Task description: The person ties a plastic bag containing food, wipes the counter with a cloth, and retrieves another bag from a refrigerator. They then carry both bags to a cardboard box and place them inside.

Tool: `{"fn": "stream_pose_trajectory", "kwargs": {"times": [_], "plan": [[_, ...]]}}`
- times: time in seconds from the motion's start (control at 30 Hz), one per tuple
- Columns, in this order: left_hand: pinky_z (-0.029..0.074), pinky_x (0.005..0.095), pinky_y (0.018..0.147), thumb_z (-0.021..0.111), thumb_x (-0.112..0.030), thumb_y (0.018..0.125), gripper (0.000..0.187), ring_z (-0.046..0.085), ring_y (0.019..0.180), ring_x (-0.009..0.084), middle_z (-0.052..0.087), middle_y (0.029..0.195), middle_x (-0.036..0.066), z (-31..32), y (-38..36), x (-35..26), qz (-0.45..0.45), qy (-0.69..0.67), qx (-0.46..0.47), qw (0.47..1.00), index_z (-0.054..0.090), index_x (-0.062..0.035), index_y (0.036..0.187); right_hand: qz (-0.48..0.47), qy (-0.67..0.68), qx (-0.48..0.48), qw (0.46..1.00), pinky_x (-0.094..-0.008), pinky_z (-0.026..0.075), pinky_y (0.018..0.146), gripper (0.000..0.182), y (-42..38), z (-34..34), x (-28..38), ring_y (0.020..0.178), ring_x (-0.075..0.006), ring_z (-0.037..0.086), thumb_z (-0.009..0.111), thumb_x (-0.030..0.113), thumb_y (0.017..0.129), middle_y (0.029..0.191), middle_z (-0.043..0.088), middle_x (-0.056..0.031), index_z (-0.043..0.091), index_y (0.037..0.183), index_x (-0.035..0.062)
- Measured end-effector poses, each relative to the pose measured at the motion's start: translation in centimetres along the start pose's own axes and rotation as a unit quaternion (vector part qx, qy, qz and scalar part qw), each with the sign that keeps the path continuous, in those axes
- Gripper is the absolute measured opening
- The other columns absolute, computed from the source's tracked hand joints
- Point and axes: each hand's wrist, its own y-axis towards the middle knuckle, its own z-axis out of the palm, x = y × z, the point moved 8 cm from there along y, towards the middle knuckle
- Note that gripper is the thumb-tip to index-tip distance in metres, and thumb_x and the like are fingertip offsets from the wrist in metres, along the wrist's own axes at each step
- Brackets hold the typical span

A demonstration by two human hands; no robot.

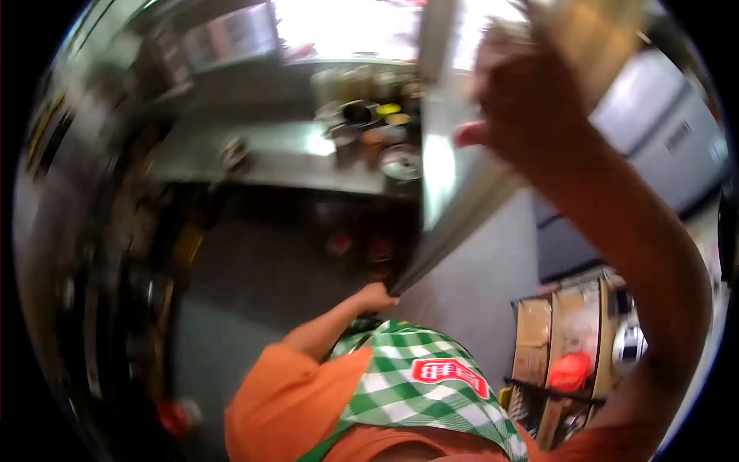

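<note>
A long pale strip (479, 206), perhaps a post or the edge of a board, slants from just in front of the green checked apron (431, 404) up toward the upper right, passing beside the right arm. The left hand (376, 296) is at its lower end and seems to touch it, but the fingers are too small and blurred to tell whether they are clamped on the strip or only resting there. The right hand (517, 92) is raised high, near the strip's upper part, with the thumb sticking out to one side; motion blur hides the fingertips, so I cannot tell whether they are together, apart or around something. The strip looks straight and unbending, so I would judge it stiff and hardly fragile; its weight, and whether it is loose or fixed in place, cannot be told. If it is loose, one hand low and the other high along its edges should steady it best, as a smooth face might slip. Beyond it, the metal tabletop (277, 146) carries a cluster of containers, including a round pot (402, 163) near its front edge.
</note>
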Motion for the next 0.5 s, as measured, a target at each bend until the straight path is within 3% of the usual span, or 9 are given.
{"fn": "stream_pose_trajectory", "kwargs": {"times": [0.07,0.13,0.2,0.3,0.37,0.4,0.43,0.47,0.5], "plan": [[0.054,0.0456,0.068,0.070,-0.058,0.081,0.064,0.068,0.069,0.0379,0.069,0.072,0.022,1.5,2.4,-2.6,0.055,0.053,0.022,0.997,0.071,0.0054,0.073,0.015,-0.051,-0.114,0.992,-0.0538,0.018,0.121,0.041,-0.9,0.1,-0.3,0.119,-0.0229,0.058,0.069,0.047,0.082,0.110,0.070,-0.0053,0.076,0.101,0.0115],[0.049,0.0442,0.062,0.070,-0.055,0.084,0.059,0.062,0.059,0.0296,0.067,0.066,0.018,3.6,4.0,-5.3,0.044,-0.035,0.042,0.998,0.069,0.0008,0.067,0.042,-0.084,-0.178,0.980,-0.0592,0.022,0.119,0.035,-1.2,0.9,-1.1,0.121,-0.0313,0.056,0.063,0.033,0.082,0.111,0.069,-0.0092,0.075,0.105,0.0103],[0.046,0.0424,0.059,0.073,-0.052,0.084,0.055,0.059,0.058,0.0211,0.065,0.063,0.014,5.3,6.8,-9.2,0.047,-0.033,0.086,0.995,0.068,-0.0019,0.063,0.048,-0.069,-0.368,0.926,-0.0651,0.029,0.113,0.034,-4.8,1.7,-2.6,0.116,-0.0348,0.058,0.058,0.033,0.085,0.108,0.069,-0.0111,0.074,0.101,0.0085],[0.043,0.0353,0.057,0.072,-0.054,0.086,0.055,0.053,0.064,0.0128,0.060,0.066,0.003,7.4,12.1,-15.7,0.118,-0.024,0.112,0.986,0.068,-0.0010,0.070,-0.039,0.129,-0.521,0.842,-0.0678,0.035,0.105,0.031,-12.5,3.7,-4.7,0.108,-0.0349,0.062,0.057,0.036,0.088,0.102,0.069,-0.0103,0.072,0.095,0.0095],[0.042,0.0368,0.056,0.070,-0.049,0.089,0.050,0.050,0.063,0.0130,0.058,0.065,0.000,9.1,16.2,-19.6,0.088,0.020,0.138,0.986,0.068,-0.0020,0.074,-0.045,0.223,-0.523,0.821,-0.0647,0.038,0.102,0.027,-17.9,8.5,-6.8,0.106,-0.0344,0.061,0.060,0.035,0.086,0.097,0.066,-0.0097,0.068,0.092,0.0096],[0.041,0.0377,0.056,0.071,-0.047,0.090,0.049,0.050,0.062,0.0130,0.057,0.064,0.001,9.1,17.6,-24.2,0.192,-0.100,0.090,0.972,0.067,-0.0018,0.073,-0.038,0.282,-0.500,0.818,-0.0631,0.039,0.101,0.026,-20.1,12.0,-8.2,0.104,-0.0342,0.061,0.062,0.035,0.085,0.095,0.064,-0.0094,0.066,0.091,0.0096],[0.042,0.0387,0.056,0.071,-0.046,0.090,0.048,0.050,0.062,0.0135,0.058,0.064,0.001,9.0,18.1,-28.0,0.220,-0.131,0.077,0.963,0.067,-0.0015,0.074,-0.024,0.340,-0.475,0.811,-0.0615,0.041,0.100,0.025,-22.5,16.2,-9.4,0.103,-0.0339,0.061,0.063,0.034,0.084,0.092,0.063,-0.0092,0.064,0.090,0.0096],[0.042,0.0398,0.057,0.072,-0.045,0.090,0.047,0.050,0.062,0.0140,0.058,0.064,0.001,8.8,18.4,-31.9,0.250,-0.161,0.064,0.953,0.068,-0.0012,0.074,0.007,0.427,-0.380,0.820,-0.0600,0.042,0.098,0.025,-23.7,21.7,-10.5,0.102,-0.0337,0.060,0.065,0.034,0.084,0.090,0.061,-0.0089,0.063,0.089,0.0097],[0.044,0.0386,0.058,0.074,-0.038,0.087,0.038,0.050,0.062,0.0134,0.060,0.065,0.003,9.3,20.7,-33.0,0.179,-0.100,0.082,0.975,0.068,-0.0019,0.078,0.044,0.535,-0.253,0.805,-0.0489,0.048,0.097,0.032,-25.2,28.4,-11.2,0.107,-0.0318,0.062,0.069,0.036,0.088,0.105,0.063,-0.0122,0.062,0.100,0.0066]]}}
